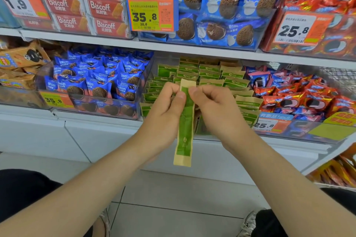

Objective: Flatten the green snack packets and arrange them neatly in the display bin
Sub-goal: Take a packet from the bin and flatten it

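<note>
Blue cookie packets point(96, 86) are filling the clear bin on your left. Your left hand point(165, 113) is pinching the upper part of one green snack packet point(185, 121) between thumb and curled fingers. Your right hand point(213, 109) is pinching the same packet from the other side, with the thumbs nearly meeting. The packet is hanging upright in the air, just in front of the display bin point(202, 131), not in it. Behind your hands, the other green packets point(212, 75) are standing in rows inside that bin. Red packets point(298, 98) are lying heaped in the next bin rightward.
</note>
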`<action>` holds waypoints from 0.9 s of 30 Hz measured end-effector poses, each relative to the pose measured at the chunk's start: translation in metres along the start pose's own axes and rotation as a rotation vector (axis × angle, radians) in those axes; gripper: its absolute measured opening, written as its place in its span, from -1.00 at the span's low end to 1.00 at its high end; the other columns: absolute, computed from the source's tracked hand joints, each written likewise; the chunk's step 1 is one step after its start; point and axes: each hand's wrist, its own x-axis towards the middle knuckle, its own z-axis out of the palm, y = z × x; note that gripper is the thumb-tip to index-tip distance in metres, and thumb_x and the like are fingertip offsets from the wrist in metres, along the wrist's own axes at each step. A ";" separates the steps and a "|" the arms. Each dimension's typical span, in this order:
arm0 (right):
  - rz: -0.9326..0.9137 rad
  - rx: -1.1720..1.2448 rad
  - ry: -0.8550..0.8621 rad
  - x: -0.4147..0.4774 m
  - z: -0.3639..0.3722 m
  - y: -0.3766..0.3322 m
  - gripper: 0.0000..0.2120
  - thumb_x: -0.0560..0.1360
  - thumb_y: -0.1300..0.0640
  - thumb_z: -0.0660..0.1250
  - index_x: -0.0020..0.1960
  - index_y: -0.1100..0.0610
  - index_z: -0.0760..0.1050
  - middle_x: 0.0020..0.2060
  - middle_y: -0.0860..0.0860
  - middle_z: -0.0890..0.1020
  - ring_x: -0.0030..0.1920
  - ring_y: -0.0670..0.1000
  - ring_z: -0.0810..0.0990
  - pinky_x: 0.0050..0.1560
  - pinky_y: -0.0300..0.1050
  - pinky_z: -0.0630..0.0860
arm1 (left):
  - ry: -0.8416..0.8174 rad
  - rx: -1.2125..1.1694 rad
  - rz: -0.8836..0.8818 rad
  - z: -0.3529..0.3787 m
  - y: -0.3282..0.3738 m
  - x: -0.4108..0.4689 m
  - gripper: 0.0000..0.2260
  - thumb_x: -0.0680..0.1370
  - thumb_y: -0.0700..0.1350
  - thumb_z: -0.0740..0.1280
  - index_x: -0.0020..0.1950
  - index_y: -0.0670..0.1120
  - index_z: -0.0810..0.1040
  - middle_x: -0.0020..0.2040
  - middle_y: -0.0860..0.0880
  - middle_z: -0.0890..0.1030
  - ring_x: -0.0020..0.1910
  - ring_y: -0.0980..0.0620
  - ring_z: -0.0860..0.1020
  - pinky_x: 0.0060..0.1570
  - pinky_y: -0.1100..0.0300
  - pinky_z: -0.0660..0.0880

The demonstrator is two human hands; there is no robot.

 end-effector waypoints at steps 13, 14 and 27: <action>-0.041 -0.079 -0.004 -0.001 -0.010 -0.003 -0.68 0.56 -0.16 0.49 0.22 -0.02 0.67 0.02 0.02 0.71 0.04 0.02 0.68 0.12 0.12 0.65 | -0.085 -0.348 -0.276 -0.013 0.004 0.006 -0.85 0.76 -0.07 0.22 0.20 -0.10 0.53 0.00 -0.20 0.63 -0.05 -0.14 0.60 0.04 -0.11 0.59; -0.088 -0.204 -0.036 0.002 -0.013 0.000 -0.58 0.53 -0.26 0.47 0.30 -0.08 0.61 0.08 -0.04 0.66 0.11 -0.05 0.62 0.17 0.05 0.60 | -0.096 -0.314 -0.274 -0.016 0.004 0.007 -0.85 0.75 -0.06 0.24 0.18 -0.11 0.54 0.00 -0.22 0.64 -0.04 -0.15 0.61 0.05 -0.12 0.59; -0.409 -0.627 0.204 0.010 -0.035 0.004 -0.60 0.61 -0.24 0.33 -0.14 0.06 0.35 -0.47 -0.15 0.42 -0.43 -0.05 0.49 -0.42 -0.06 0.39 | -0.526 0.223 -0.148 -0.043 0.009 0.011 -0.78 0.72 -0.07 0.29 0.23 -0.14 0.65 0.13 -0.10 0.76 0.12 -0.11 0.73 0.19 -0.10 0.66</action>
